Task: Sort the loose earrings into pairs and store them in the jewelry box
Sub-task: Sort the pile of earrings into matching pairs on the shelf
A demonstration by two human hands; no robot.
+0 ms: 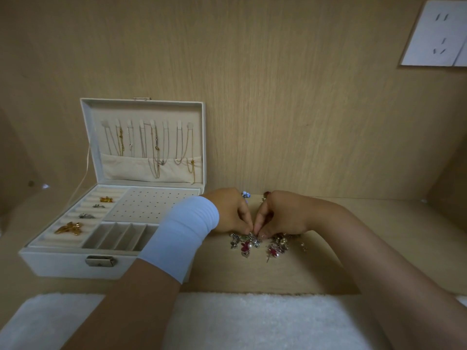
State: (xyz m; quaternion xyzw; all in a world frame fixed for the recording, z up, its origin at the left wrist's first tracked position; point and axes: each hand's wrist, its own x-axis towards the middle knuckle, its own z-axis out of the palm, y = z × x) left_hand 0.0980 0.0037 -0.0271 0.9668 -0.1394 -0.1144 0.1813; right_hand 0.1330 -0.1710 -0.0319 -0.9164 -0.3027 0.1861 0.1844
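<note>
Teasing one piece out of the tangle looks like the step in hand. The left hand [233, 214], with a pale blue wristband [184, 236] above it, and the right hand [280, 215] meet fingertip to fingertip. Both sets of fingers are curled down and pinching a silver earring [253, 235] at the far edge of the heap. Its exact shape is too small to tell. The rest of the earrings [274, 246] lie in a loose jumble on the wooden surface [316, 274], just in front of the hands. There are red pieces, pearl beads and silver charms among them.

The jewelry box [63, 261] stands open just to the left of the heap, its lid upright with necklaces [151, 145] hanging inside. Its holed panel [149, 205] holds no earrings yet, and the small compartments [118, 236] in front of it look bare, so the sorting seems to be at an early stage.

To do this well, one hand should steady the neighbouring pieces while the other lifts slowly, since hooks and chains catch easily. Pulling hard could bend a wire or drag the whole heap along. Once the piece is free, it is best laid apart from the heap and its twin found before either goes into the box. The two red pieces look like a likely match.
</note>
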